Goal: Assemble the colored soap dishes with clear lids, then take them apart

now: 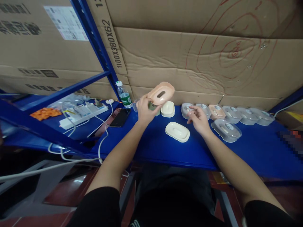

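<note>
The peach tray [161, 92] is being held up in the left hand [145, 109], tilted, fingers closed around its near edge, above the cream tray [177, 131] lying on the blue shelf [255, 151]. The right hand [198, 119] is hovering loosely curled and empty just right of that cream tray, near the clear lids [226, 129].

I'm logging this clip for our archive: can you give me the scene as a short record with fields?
Left hand: holds a pink oval lid raised above the shelf
Right hand: empty, fingers curled, just above the blue shelf
Between hands: cream lid lying flat
Behind: cream box, row of clear-lidded boxes
Left side: water bottle, phone, power strip
</note>
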Demonstrator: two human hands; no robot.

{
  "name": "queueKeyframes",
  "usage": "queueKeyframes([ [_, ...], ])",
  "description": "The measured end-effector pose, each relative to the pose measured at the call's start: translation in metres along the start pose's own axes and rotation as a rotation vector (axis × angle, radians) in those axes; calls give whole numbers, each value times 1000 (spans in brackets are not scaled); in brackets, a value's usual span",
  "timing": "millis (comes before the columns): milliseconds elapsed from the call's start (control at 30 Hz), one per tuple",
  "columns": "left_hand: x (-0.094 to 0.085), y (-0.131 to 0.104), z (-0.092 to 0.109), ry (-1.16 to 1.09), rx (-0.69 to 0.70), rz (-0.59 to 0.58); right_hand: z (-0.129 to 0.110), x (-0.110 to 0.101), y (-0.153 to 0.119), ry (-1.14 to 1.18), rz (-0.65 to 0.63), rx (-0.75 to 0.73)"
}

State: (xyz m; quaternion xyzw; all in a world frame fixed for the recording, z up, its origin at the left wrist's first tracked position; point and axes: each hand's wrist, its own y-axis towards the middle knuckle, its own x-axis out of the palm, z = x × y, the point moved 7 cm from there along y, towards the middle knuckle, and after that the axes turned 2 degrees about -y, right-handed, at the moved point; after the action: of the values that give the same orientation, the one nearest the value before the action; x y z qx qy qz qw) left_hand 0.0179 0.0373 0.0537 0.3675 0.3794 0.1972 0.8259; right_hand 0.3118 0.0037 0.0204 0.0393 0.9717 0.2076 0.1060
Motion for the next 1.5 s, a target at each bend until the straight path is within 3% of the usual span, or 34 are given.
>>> queueKeyframes([
  [133, 5, 0, -42, 48, -314, 36, -3, 21, -11, -161, -171, -95],
  [267, 16, -5, -56, 86, -422, 12, -6, 29, -17, -354, -247, -171],
  [700, 32, -11, -49, 98, -358, -123, -8, 40, -23, -658, -395, -325],
  [1500, 39, -11, -59, 128, -325, -202, -2, 47, -26, -703, -510, -372],
])
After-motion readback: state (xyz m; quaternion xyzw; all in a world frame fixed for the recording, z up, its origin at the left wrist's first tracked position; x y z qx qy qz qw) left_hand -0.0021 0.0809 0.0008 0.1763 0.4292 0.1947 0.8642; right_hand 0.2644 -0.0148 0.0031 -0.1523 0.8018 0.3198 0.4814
